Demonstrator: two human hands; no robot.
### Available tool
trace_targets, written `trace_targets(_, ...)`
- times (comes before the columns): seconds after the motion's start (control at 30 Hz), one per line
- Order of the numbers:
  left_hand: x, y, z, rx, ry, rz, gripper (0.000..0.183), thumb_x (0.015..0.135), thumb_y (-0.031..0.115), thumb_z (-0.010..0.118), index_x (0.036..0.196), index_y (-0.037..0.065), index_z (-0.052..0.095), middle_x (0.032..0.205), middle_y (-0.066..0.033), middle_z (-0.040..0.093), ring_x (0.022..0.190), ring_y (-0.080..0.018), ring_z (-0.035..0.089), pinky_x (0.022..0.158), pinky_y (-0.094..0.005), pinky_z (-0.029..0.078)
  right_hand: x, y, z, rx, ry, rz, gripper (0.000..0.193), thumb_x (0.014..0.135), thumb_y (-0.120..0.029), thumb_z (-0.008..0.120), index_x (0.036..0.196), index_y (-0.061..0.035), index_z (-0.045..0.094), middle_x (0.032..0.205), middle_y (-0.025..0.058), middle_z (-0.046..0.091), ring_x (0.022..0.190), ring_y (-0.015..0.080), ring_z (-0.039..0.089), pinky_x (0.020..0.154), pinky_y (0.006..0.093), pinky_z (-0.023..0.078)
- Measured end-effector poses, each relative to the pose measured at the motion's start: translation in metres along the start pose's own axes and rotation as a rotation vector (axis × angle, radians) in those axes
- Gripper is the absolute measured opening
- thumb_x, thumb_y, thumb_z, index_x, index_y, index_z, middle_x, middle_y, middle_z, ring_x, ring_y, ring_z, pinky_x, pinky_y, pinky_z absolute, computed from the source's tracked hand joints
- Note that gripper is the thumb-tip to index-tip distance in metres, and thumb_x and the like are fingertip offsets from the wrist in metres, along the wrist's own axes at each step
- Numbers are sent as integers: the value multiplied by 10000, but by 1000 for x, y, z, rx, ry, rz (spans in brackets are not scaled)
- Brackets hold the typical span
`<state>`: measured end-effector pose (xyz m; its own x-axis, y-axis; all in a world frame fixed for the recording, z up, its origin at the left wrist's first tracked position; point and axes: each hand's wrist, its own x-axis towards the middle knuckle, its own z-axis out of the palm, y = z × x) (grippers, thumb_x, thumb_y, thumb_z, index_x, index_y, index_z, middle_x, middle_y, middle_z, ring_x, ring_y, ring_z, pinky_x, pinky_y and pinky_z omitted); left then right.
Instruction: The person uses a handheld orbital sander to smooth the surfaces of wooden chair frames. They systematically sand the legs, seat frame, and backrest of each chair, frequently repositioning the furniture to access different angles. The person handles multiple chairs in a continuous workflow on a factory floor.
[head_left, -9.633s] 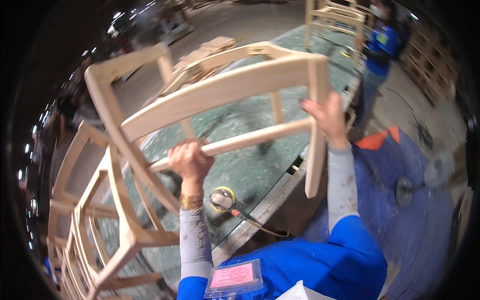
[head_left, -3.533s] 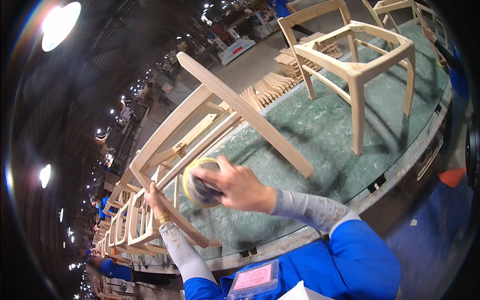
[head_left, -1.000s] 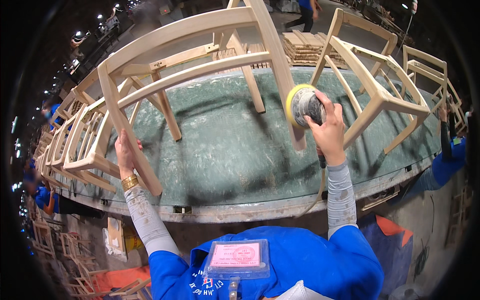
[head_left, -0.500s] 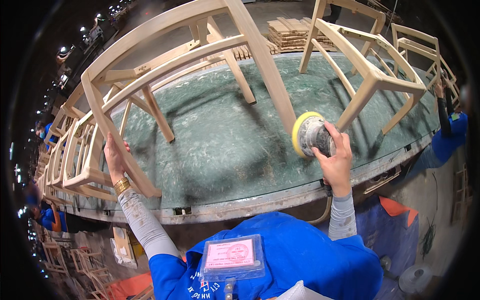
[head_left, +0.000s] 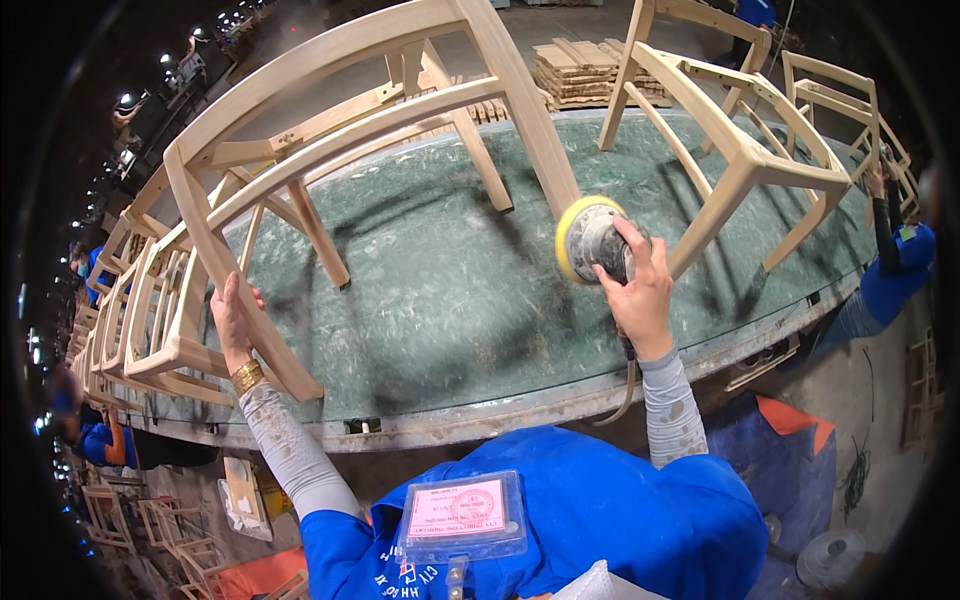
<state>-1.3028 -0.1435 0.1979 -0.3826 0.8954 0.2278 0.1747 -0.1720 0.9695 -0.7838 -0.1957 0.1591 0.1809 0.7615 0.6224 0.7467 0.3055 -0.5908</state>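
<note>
Green bench (head_left: 440, 310) carries a wooden chair (head_left: 528, 120) left of centre; the left hand (head_left: 235, 325) has fingers around its near-left post (head_left: 285, 360), the right hand (head_left: 640, 295) grips a sander (head_left: 597, 243), whose pad (head_left: 568, 238), tilted, might gouge wood.

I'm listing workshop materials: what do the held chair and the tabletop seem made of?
Held chair: wood, apparently unvarnished, judging by its pale, matte surface.
Tabletop: worn green finish streaked whitish; perhaps rubber or painted board; the look leaves it open.
</note>
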Motion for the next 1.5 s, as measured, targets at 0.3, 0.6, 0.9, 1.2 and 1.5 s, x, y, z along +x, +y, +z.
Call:
trace_targets(0.3,0,5,4,-10,-20,3,351,838,366,618,899,37,510,647,-69,560,495,-128,543,455,-235,445,-6,1,0,-27,16,15,662,644,-62,747,1228,-250,497,980,142,457,830,363,573,697,423,483)
trace_targets(0.6,8,5,4,-23,-15,1,358,830,359,626,913,30,510,634,-70,559,491,-132,546,454,-235,444,-1,-7,6,-46,15,15,680,634,-51,754,1227,-254,491,979,152,454,820,376,571,673,433,479)
trace_targets(0.9,6,2,4,-29,-63,12,345,829,323,625,929,18,498,639,-79,550,497,-138,542,459,-238,446,-2,-12,10,-27,18,23,668,640,-55,746,1223,-256,490,983,147,450,820,377,570,674,433,482)
trace_targets(1.2,8,1,-1,-32,-70,14,336,829,309,627,939,21,493,639,-79,550,493,-142,539,459,-242,446,-8,-10,11,-28,21,15,670,641,-58,749,1225,-252,484,980,146,449,834,378,569,681,441,478)
trace_targets(1.5,17,4,3,-37,-52,-5,318,829,333,629,909,52,506,636,-71,552,491,-134,540,454,-232,440,-40,-8,-25,-53,-174,135,669,629,-86,760,1219,-255,495,945,150,471,833,386,573,695,442,483)
